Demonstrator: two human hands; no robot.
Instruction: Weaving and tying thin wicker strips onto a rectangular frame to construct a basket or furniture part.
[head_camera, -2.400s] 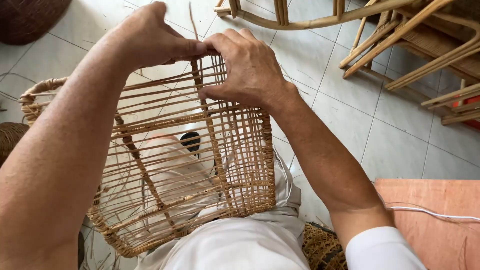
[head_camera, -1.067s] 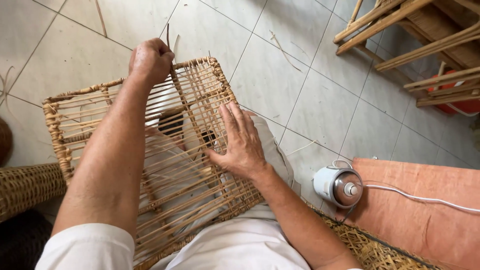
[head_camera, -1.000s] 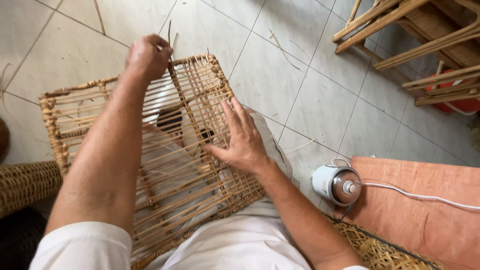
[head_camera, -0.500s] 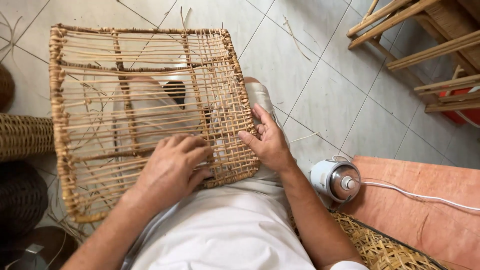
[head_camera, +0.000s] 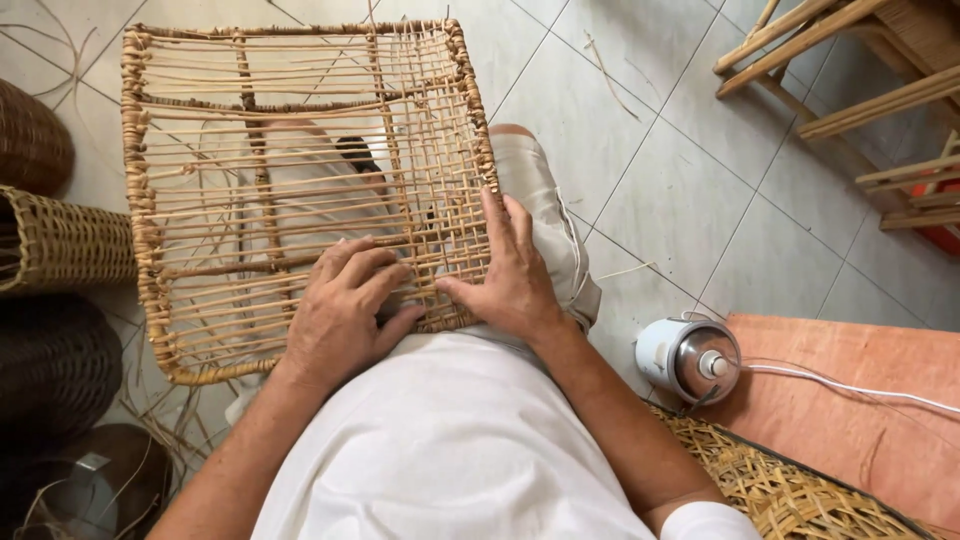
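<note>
The rattan frame (head_camera: 300, 190) lies flat on the person's lap. The left hand (head_camera: 345, 310) and right hand (head_camera: 510, 275) press open on the woven corner, holding nothing. Best to push strands snug, gently.

left hand (head_camera: 345, 315) lowered — onto rattan frame (head_camera: 300, 180)
</note>
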